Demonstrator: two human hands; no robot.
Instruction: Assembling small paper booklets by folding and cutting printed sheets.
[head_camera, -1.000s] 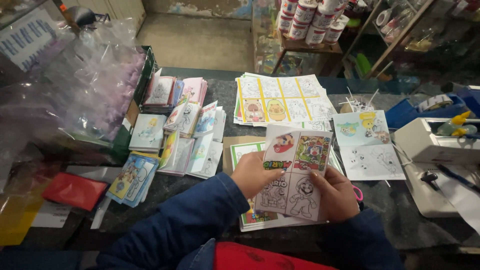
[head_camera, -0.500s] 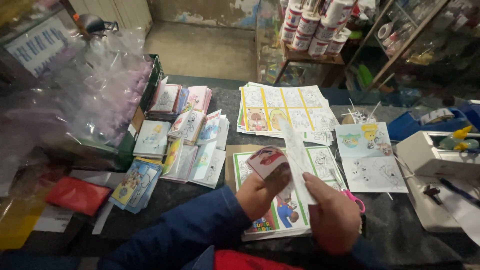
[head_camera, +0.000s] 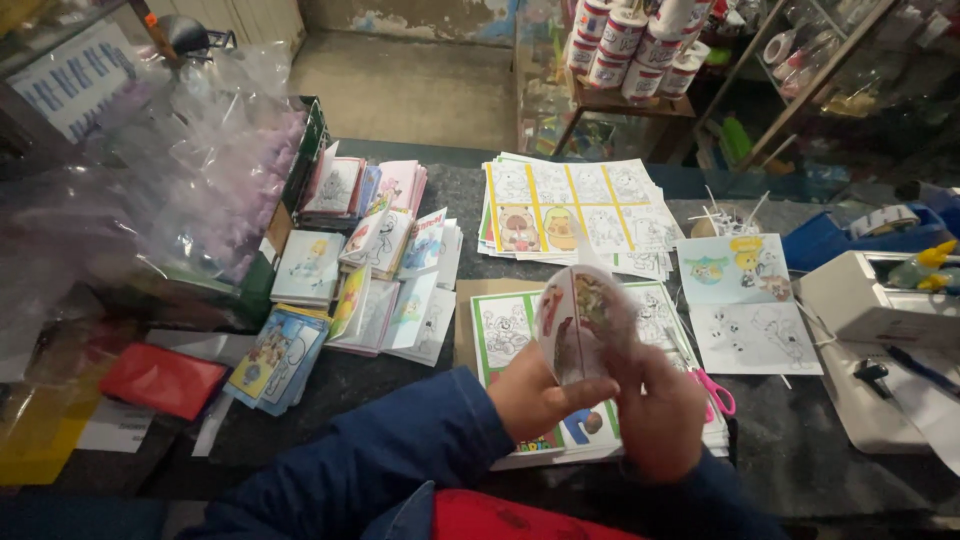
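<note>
Head view, worker at a dark counter. The left hand (head_camera: 535, 398) and right hand (head_camera: 658, 415) together grasp a printed sheet (head_camera: 582, 320), raised above the counter and bent into a curve between them; both hands are closed on it, the left thumb along its lower left edge, the right fingers behind its right side. The sheet is motion-blurred, so its crease cannot be made out.

Directly beneath lies a green-bordered stack (head_camera: 505, 335) of colouring pages, with pink-handled scissors (head_camera: 715, 390) just beside the right hand. Farther back rests a yellow-bordered stack (head_camera: 570, 210); to the right, two loose sheets (head_camera: 750, 300). Left of the hands, small folded booklets (head_camera: 385, 270) stand and lie in overlapping rows, next to a heap of clear bags (head_camera: 190, 170) and a red packet (head_camera: 160, 380). A white machine (head_camera: 880, 320) occupies the right edge, and rolls of tape (head_camera: 630, 40) sit on a shelf behind.

The step in hand appears to be folding the sheet into booklet form. To do it well, the printed panel borders should be brought edge to edge before any pressure is applied, the corners pinched first, and the crease then run firmly with the thumb. Holding the sheet clear of the stack below avoids dragging other pages askew.
</note>
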